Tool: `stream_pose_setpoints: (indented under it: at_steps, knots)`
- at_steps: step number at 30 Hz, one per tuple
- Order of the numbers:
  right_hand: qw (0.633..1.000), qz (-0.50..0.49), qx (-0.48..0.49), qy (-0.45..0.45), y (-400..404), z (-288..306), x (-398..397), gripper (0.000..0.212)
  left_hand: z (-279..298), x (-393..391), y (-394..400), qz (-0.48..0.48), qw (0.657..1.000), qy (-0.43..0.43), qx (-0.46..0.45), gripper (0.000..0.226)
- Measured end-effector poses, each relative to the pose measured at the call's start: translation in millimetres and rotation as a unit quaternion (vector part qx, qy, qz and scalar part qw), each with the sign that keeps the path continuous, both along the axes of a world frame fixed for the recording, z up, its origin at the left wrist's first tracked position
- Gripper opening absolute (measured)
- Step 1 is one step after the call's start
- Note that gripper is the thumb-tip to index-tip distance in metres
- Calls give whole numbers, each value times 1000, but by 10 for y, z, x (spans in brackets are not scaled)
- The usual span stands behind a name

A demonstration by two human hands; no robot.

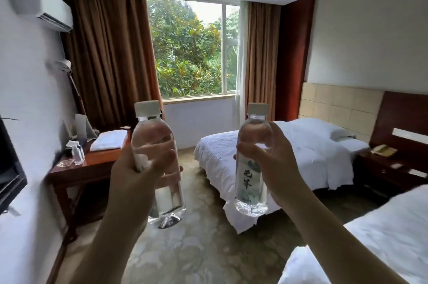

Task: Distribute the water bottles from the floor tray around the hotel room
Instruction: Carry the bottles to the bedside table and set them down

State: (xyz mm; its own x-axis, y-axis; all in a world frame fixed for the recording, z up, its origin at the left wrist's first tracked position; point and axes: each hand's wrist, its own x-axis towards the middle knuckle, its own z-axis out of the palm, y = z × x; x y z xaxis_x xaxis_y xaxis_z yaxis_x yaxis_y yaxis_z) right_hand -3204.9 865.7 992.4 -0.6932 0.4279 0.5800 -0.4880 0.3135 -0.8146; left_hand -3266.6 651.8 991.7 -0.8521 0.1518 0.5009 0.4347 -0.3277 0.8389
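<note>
Two water bottles, one (pixel 159 163) clasped upright in the left hand (pixel 136 174) and one (pixel 252 163) in the right hand (pixel 273 167), are carried mid-room, presumably for placement on the bench (pixel 102 158) or nightstand (pixel 391 167).

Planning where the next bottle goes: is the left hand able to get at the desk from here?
Probably not yet. The left hand holds a bottle short of the desk; nothing blocks the way.
</note>
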Motion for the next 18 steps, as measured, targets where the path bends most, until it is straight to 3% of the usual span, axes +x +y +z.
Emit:
stream_pose_setpoints:
  at_steps: [5,9,12,18]
  knots:
    - [999,-50,-8,-5,425,42,-635,47,53,-826,529,-70,997,-12,-11,42]
    - [996,-85,-3,-8,842,-7,-1225,31,34,-1473,943,-103,994,-11,-24,41]
    - [995,-101,-3,-6,1200,-116,-1677,36,-48,-1974,1293,-110,993,-25,-21,51]
    - [991,-131,-14,3,2058,-225,-2638,46,-80,-3071,2187,-130,990,-17,-49,26]
